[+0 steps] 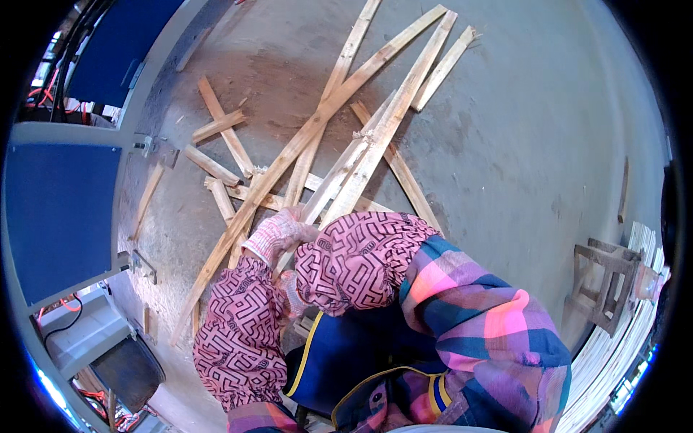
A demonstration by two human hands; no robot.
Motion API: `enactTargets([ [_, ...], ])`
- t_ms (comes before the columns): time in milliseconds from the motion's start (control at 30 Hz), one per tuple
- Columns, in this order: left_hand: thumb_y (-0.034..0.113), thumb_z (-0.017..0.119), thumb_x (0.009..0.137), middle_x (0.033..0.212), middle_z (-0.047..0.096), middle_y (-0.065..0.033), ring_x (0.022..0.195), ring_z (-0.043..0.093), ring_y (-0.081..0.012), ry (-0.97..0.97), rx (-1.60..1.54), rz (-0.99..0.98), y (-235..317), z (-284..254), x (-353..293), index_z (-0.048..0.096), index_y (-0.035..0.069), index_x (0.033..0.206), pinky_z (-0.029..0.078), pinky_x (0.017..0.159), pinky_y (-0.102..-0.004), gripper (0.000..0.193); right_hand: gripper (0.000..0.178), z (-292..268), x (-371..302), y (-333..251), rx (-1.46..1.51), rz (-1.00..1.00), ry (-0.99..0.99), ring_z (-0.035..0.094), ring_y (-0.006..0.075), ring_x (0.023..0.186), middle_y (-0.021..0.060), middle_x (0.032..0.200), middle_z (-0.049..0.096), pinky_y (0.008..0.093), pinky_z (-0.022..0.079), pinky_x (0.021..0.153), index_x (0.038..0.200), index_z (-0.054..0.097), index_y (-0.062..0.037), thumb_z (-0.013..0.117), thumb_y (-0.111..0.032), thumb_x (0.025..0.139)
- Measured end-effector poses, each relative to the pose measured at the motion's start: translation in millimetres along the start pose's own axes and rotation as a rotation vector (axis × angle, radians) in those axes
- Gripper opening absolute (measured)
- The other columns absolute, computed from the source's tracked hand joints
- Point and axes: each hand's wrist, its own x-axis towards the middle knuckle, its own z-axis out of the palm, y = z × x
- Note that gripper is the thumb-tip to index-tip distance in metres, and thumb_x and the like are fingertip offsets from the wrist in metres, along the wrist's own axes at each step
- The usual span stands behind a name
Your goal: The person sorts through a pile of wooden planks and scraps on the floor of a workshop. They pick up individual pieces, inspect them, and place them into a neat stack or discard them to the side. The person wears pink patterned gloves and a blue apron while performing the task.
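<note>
My left hand (280,229), in a pink-and-white knitted glove, is closed around the near part of a pale wooden strip (338,173). The strip slants away toward the upper right, with a rough, splintered patch partway along it. A second pale strip (390,119) runs close beside it on the right. Lower down, my right hand (292,294) wears a similar glove and is near the strip's near end. My patterned pink sleeve hides most of that hand, so its fingers do not show. Under my left wrist passes a long brown strip (285,155), lying diagonally.
Several shorter wood pieces (224,126) lie crossed on the concrete floor (520,144) ahead and left. Blue-panelled grey machinery (61,216) stands along the left. At right are a rusty metal frame (603,285) and a stack of long pale strips (613,368). A blue apron (361,346) covers my lap.
</note>
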Motion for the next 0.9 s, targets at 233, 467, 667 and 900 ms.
enactTargets([
  [233, 0.022, 0.075, 0.064, 0.087, 0.068, -0.016, 0.07, 0.063, -0.0203, 0.183, 0.482, -0.051, 39.4, -19.9, -33.1, 0.064, -0.002, 0.104, 0.052, 0.066, -0.0342, 0.048, 0.039, 116.6, 60.8, 30.9, -0.135, -0.06, 0.264, 0.066, 0.0379, 0.077, 0.0112, 0.08, 0.071, 0.0514, 0.052, 0.072, 0.074, 0.073, -0.01, 0.059, -0.047, 0.077],
  [467, 0.011, 0.076, 0.073, 0.08, 0.064, -0.005, 0.071, 0.063, -0.0173, 0.179, -0.446, 0.144, -108.9, -66.7, -122.1, 0.059, 0.004, 0.098, 0.055, 0.065, -0.0318, 0.031, 0.045, -56.1, -19.8, -40.0, -0.122, -0.1, -0.075, 0.064, 0.0331, 0.06, 0.0098, 0.062, 0.063, 0.0453, 0.051, 0.058, 0.062, 0.064, -0.0111, 0.063, -0.055, 0.072],
  [667, 0.019, 0.077, 0.077, 0.095, 0.068, -0.0096, 0.087, 0.065, -0.0211, -0.021, -0.789, 0.489, -148.4, 30.9, -122.9, 0.059, 0.0, 0.115, 0.054, 0.079, -0.0333, 0.047, 0.019, -46.9, -60.0, -22.2, -0.118, -0.423, 0.596, 0.063, 0.024, 0.071, 0.0037, 0.072, 0.061, 0.0375, 0.052, 0.067, 0.082, 0.064, -0.0139, 0.064, -0.033, 0.078],
  [900, 0.03, 0.081, 0.068, 0.102, 0.067, -0.0103, 0.095, 0.062, -0.0207, 0.088, -0.123, 0.139, -171.8, 44.6, -101.0, 0.058, 0.003, 0.12, 0.049, 0.083, -0.0351, 0.063, 0.042, -139.2, -213.5, 135.4, -0.612, 0.592, 0.414, 0.05, 0.0269, 0.125, 0.0045, 0.128, 0.06, 0.0503, 0.035, 0.105, 0.122, 0.065, -0.0217, 0.047, -0.046, 0.093],
])
